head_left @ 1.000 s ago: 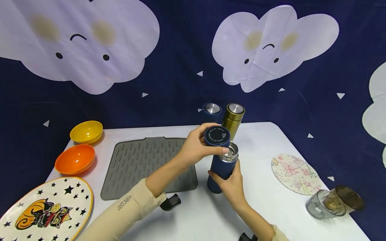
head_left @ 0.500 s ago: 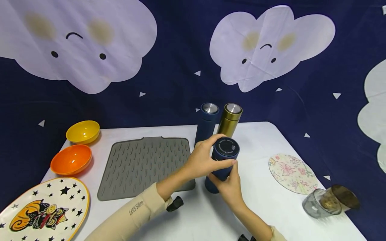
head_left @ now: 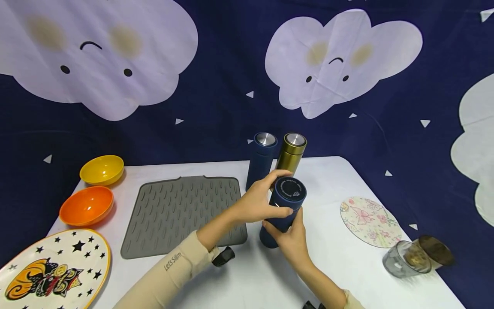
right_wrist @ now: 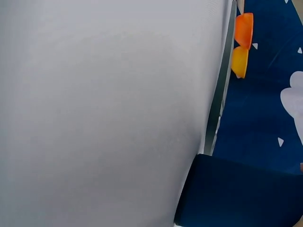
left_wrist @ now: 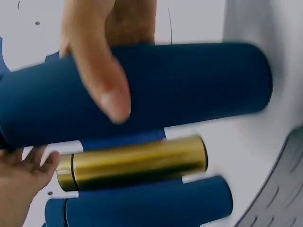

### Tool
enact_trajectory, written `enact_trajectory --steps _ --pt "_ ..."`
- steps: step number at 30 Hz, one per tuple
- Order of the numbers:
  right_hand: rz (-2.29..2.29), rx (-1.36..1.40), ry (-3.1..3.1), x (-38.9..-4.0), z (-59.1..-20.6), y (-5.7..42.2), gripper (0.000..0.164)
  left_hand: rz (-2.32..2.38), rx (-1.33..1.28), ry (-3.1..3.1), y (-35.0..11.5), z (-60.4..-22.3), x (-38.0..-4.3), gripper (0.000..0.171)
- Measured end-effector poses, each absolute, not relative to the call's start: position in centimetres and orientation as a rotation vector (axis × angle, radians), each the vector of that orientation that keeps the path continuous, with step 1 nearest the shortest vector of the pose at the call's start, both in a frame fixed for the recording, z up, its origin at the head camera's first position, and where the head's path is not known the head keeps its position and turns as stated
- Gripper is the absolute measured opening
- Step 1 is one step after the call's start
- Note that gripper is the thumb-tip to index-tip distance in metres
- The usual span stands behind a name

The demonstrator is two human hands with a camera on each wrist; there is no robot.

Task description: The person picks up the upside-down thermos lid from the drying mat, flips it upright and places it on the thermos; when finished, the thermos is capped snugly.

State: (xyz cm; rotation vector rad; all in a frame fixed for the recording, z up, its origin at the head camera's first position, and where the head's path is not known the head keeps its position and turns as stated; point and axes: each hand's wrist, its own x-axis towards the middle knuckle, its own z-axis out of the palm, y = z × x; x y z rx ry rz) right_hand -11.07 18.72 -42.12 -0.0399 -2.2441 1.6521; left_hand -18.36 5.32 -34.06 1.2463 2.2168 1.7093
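Observation:
A navy blue thermos flask (head_left: 268,239) stands on the white table, leaning slightly in the head view. Its blue cap (head_left: 291,189), with a black disc on top, sits over the flask's mouth. My left hand (head_left: 254,201) grips the cap from the left, thumb and fingers around its side. Lower down, my right hand (head_left: 292,242) holds the flask's body. In the left wrist view the right thumb (left_wrist: 102,80) lies across the blue flask (left_wrist: 199,82). Part of the same flask (right_wrist: 241,191) shows in the right wrist view.
Behind stand another blue thermos (head_left: 260,163) and a gold thermos (head_left: 290,156). A grey drying mat (head_left: 185,214) lies left of the flask. Yellow bowl (head_left: 102,170), orange bowl (head_left: 86,206) and star-patterned plate (head_left: 90,253) line the left. A round floral mat (head_left: 370,223) and two glasses (head_left: 405,259) are at right.
The left hand has brought the cap down from above the open steel mouth onto the flask. Since half a second ago, its fingers have shifted slightly around the cap; the right hand keeps its grip.

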Motion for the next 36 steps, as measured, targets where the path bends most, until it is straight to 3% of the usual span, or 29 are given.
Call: enact_trajectory --steps 5,9,16,20,27,30,36 --pt "1.668 -0.005 -2.239 -11.22 -42.15 18.68 0.083 1.669 1.233 2.269 5.42 -33.95 -18.25 0.096" --pt "1.669 -0.026 -2.247 -11.18 -42.18 18.66 0.080 1.760 1.282 2.157 5.40 -34.14 -18.36 0.084" --pt "1.630 -0.044 -2.265 -11.14 -42.10 18.62 0.080 1.794 1.225 2.171 5.44 -34.31 -18.30 0.098" --pt "1.647 -0.056 -2.253 -11.12 -42.16 18.65 0.080 1.876 1.267 2.059 5.22 -34.35 -18.57 0.081" --pt "1.642 -0.041 -2.278 -11.10 -42.07 18.74 0.082 1.840 1.247 2.207 5.52 -34.39 -18.37 0.087" --pt "1.660 -0.035 -2.269 -11.12 -42.05 18.70 0.081 1.919 1.277 2.082 5.49 -34.52 -18.61 0.076" --pt "1.670 -0.035 -2.273 -11.15 -42.10 18.77 0.081 1.888 1.282 2.154 5.50 -34.54 -18.35 0.082"
